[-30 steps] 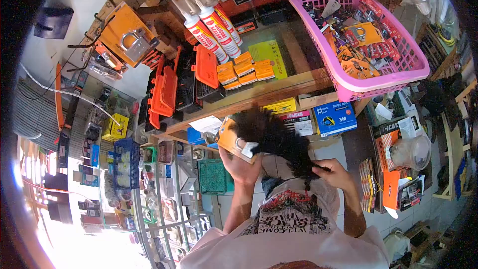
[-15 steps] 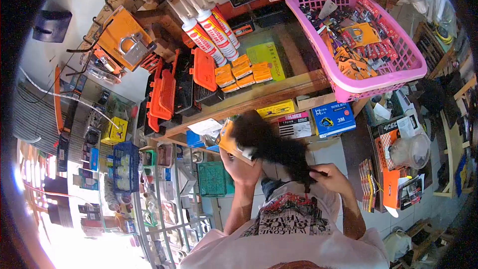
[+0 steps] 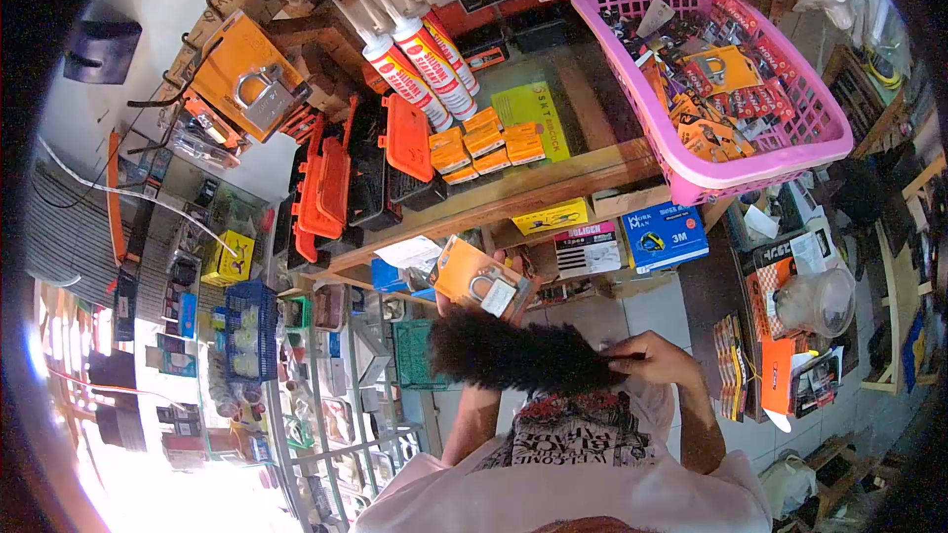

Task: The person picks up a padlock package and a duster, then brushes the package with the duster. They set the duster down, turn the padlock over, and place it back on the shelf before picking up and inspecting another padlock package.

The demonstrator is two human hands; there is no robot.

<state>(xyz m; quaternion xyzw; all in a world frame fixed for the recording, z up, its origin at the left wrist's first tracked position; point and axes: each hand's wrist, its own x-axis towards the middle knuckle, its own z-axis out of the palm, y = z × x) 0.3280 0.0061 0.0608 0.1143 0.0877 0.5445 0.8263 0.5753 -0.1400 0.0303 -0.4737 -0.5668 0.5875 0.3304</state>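
Note:
My left hand (image 3: 443, 305) is closed around an orange carded padlock pack (image 3: 480, 278), its fingers showing at the card's edges. A silver padlock shows on the pack's front, which is tilted up towards me. Most of that hand is hidden behind the pack and a fluffy black duster (image 3: 518, 351). My right hand (image 3: 656, 361) grips the duster at its right end, in front of my shirt. The duster's bristles stretch leftward just below the pack, overlapping its lower edge in this view.
Ahead is a wood-framed glass counter (image 3: 592, 160) bearing a pink basket (image 3: 726, 173) of packaged goods, sealant tubes (image 3: 420, 64), small orange boxes (image 3: 484, 146) and open orange-lidded cases (image 3: 407, 138). A blue box (image 3: 664, 237) sits below. Crowded shelves (image 3: 326, 385) stand left.
The duster has swung down and towards me, off the padlock pack, and now lies almost level. The pack's front has come into fuller view, and my left hand still holds it.

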